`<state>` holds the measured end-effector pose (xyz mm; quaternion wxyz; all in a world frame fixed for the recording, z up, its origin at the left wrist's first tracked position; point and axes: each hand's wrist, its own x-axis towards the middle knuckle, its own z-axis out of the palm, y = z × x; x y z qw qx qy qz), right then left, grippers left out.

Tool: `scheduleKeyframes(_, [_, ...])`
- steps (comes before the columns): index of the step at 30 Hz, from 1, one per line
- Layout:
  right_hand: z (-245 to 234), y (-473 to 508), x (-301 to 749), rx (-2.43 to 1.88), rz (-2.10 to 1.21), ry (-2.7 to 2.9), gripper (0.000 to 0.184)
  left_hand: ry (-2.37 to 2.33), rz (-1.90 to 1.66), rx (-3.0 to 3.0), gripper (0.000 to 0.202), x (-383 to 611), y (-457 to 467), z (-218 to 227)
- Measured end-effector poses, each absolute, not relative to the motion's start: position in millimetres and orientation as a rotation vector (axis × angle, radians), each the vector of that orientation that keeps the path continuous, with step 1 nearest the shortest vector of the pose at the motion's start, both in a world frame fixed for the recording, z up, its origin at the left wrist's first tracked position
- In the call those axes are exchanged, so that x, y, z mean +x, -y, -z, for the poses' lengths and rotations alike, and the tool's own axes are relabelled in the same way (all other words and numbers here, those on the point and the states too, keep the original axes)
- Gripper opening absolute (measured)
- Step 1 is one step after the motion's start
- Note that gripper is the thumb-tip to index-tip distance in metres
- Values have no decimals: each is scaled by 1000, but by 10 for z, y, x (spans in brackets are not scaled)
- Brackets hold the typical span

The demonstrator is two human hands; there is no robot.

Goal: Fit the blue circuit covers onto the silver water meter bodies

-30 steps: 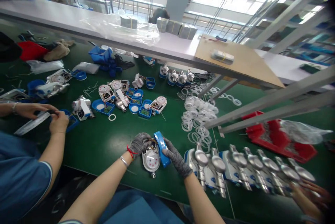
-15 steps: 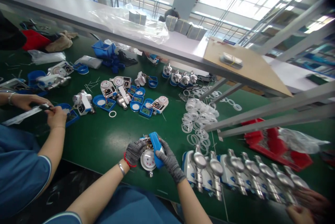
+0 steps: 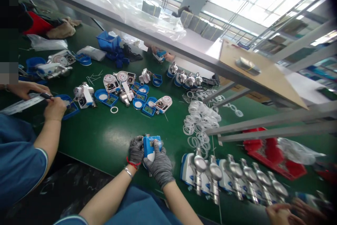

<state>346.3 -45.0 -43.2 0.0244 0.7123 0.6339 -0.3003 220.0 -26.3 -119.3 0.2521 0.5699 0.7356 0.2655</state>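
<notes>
My left hand (image 3: pixel 136 150), in a grey knit glove, is closed around the left side of a water meter (image 3: pixel 147 143) at the table's near edge. A blue cover now lies over its top, and most of the white body beneath is hidden. My right hand (image 3: pixel 159 166), gloved alike, lies across the cover with its thumb pressed on the upper face, gripping the meter from the right. Standing to the right of my hands is a row of finished-looking meters (image 3: pixel 200 164) with steel bodies uppermost. Loose white rings (image 3: pixel 201 116) are heaped beyond them.
Open meters and blue covers (image 3: pixel 106 97) are scattered ahead. A co-worker's hands (image 3: pixel 54 107) hold a dark tool and white strip at left; another person's hands (image 3: pixel 283 214) are at lower right. A red tray (image 3: pixel 273 154) and slanted shelf legs (image 3: pixel 237 125) stand right.
The blue cover, earlier tilted up beside the exposed white dial, has come down over the meter. My right hand has moved left onto it. The hands at lower right have shifted with a meter.
</notes>
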Motion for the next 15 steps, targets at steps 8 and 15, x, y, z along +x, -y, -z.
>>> scheduleKeyframes(8, [583,464,3457,2275,1034,-2031,98,-1903,-844,1487,36,2018,469,1126])
scheduleKeyframes(15, [734,544,3460,2537,1446,-1994,89,-1249,-834,1046,32,2095,424,767])
